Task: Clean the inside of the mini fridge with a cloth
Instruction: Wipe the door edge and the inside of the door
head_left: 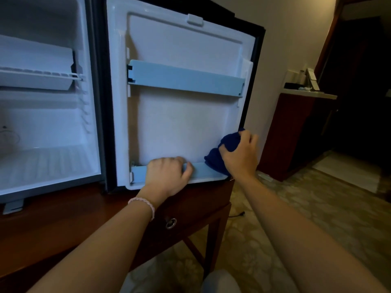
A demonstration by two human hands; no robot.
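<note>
Fingers of right hand (239, 153) bunch cloth (220, 157) at door's (186, 127) lower corner; left hand (167, 174) grips rail (203, 169).

mini fridge (48, 127): 1 | open door (182, 123): 1 | door shelf rails (186, 78): 2 | blue cloth (224, 153): 1 | hands: 2, left hand (167, 176), right hand (241, 155) | bracelet (143, 203): 1 | wooden table (63, 225): 1 | drawer ring pull (171, 223): 1

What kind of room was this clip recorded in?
Probably a hotel room. A mini fridge stands on a dark wooden desk, the floor is patterned carpet, and a counter by the wall holds a tray with small items.
</note>
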